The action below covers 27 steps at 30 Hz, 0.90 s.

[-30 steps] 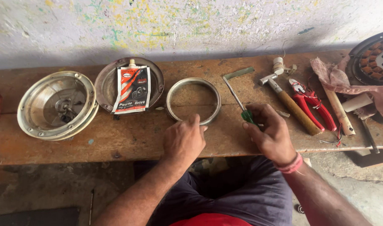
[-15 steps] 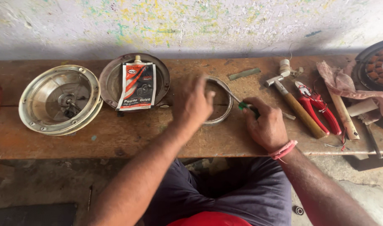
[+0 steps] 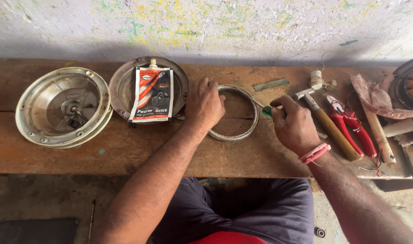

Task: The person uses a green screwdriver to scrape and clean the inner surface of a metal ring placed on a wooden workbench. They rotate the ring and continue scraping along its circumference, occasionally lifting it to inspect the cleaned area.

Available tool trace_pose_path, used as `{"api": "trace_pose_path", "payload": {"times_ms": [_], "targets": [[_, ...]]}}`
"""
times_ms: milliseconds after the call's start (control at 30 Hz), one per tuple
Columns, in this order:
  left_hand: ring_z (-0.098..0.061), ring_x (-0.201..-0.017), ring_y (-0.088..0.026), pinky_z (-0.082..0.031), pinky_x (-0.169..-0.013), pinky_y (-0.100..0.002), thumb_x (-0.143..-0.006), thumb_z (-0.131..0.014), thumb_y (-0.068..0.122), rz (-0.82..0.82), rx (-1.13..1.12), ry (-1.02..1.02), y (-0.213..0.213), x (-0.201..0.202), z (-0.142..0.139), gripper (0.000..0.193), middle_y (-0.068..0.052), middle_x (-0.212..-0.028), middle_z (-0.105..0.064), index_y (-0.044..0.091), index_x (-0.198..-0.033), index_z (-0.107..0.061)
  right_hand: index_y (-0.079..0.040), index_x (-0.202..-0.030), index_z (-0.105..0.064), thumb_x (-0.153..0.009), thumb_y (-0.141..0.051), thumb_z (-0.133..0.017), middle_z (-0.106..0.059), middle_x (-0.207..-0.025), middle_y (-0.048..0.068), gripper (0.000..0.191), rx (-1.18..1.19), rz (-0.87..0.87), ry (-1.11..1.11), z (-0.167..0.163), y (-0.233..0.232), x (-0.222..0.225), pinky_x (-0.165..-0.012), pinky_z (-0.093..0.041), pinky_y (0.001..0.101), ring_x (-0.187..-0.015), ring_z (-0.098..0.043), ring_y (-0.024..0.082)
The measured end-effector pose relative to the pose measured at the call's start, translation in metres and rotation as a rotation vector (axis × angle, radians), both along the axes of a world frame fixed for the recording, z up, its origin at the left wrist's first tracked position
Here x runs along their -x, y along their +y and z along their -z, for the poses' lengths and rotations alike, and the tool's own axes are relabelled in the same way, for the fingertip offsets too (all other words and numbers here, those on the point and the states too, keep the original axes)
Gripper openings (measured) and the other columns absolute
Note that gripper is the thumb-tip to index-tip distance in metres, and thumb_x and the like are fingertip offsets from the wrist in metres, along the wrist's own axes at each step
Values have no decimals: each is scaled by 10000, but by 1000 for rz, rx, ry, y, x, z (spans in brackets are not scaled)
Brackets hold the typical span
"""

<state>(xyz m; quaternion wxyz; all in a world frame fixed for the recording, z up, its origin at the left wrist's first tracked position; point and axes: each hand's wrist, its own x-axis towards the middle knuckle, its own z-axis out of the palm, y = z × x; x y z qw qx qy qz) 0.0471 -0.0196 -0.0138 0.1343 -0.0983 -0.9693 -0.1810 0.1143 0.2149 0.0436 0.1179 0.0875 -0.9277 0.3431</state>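
Item: metal ring (image 3: pixel 237 133) — a thin grey hoop lying flat on the wooden counter (image 3: pixel 125 153), taken here as our landmark.

Hands. The left hand (image 3: pixel 205 105) rests palm-down on the ring's left edge, fingers curled over the rim and pressing it to the wood; we read it as closed on the ring. The right hand (image 3: pixel 293 124), just right of the ring, is fisted around a green-handled screwdriver (image 3: pixel 266 110), whose shaft reaches to the ring's upper right rim. A pink band sits on that wrist.

Left of the ring: a shallow rusted dish (image 3: pixel 123 86) carrying a grease pouch (image 3: pixel 152 94) printed in white, red and black; further left, a pale metal drum housing (image 3: pixel 62 107) with a spindle at its centre.

Right of the ring: a wooden-handled hammer (image 3: pixel 326 123), red-handled pliers (image 3: pixel 348 121), a pinkish rag (image 3: pixel 373 97) and a round part, cut off by the frame. Above and to the right of the ring, a small flat metal strip (image 3: pixel 270 84).

Step in hand, as we judge it — steadying the ring while the screwdriver tip works at its rim. The next move would call for firm downward pressure from the left hand and a controlled tip, since a thin hoop may skid or spring on bare wood.
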Motion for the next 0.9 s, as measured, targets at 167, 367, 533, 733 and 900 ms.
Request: {"api": "trace_pose_path", "payload": {"times_ms": [167, 367, 533, 733, 900], "targets": [[-576, -1180, -359, -469, -1020, -505, -936, -671, 502, 5, 30, -70, 3, 6, -19, 631, -250, -1284, -611, -35, -1263, -609, -41, -1134, -708, -978, -128, -617, -721, -827, 235, 200, -31, 32, -49, -1, -5, 7, -723, -557, 442, -780, -729, 369], [-592, -1167, -357, -480, -991, -506, -877, -642, 668, -16, -7, -93, 9, 20, -17, 791, -249, -1261, -635, -14, -1275, -600, -60, -1115, -720, -975, -176, -647, -766, -858, 176, 196, 23, 33, -123, -3, -11, 6, -721, -574, 405, -799, -766, 284], [-582, -1137, -379, -453, -1013, -518, -895, -691, 612, 58, 90, -34, 7, 17, -7, 785, -296, -1220, -620, -92, -1228, -590, -56, -1182, -697, -894, -195, -717, -753, -869, 213, 320, -31, -65, -46, 0, -13, 2, -715, -579, 420, -795, -759, 328], [-597, -1091, -340, -508, -955, -463, -853, -647, 66, -59, 78, -117, 2, 2, -7, 311, -287, -1173, -620, -108, -1111, -641, -76, -1180, -712, -928, -179, -702, -734, -807, 228, 272, -151, -6, 8, -4, -15, -4, -683, -584, 467, -738, -743, 385], [-605, -1032, -335, -514, -919, -474, -885, -607, 20, 10, 94, 18, -2, -1, -11, 165, -253, -1088, -637, -76, -999, -676, -77, -1123, -722, -938, -183, -688, -725, -779, 216, 216, -188, -18, 45, -7, -19, -1, -671, -575, 476, -724, -733, 391]]}}
